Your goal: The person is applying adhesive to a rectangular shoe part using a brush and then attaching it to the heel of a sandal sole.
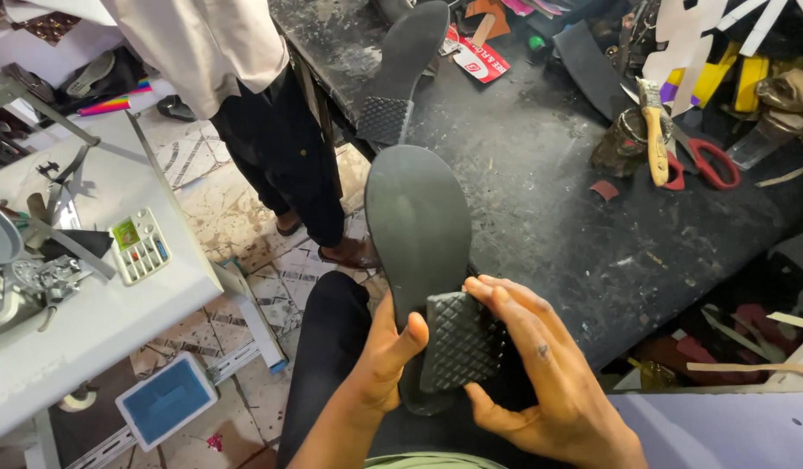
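A black shoe sole [416,221] is held upright over my lap, its smooth underside facing me. A black textured heel patch [460,340] lies against its heel end. My left hand [380,365] grips the sole's left edge, thumb pressed beside the patch. My right hand [540,373] wraps the right side, fingers lying over the patch's top edge. A second black sole [404,65] with its own textured heel patch lies on the dark workbench [540,174] ahead.
A glue pot with a yellow-handled brush [651,130], red-handled scissors [710,161] and scraps crowd the bench's far right. Another person in dark trousers [284,148] stands at the left. A white sewing-machine table [97,287] carries a small calculator [139,245].
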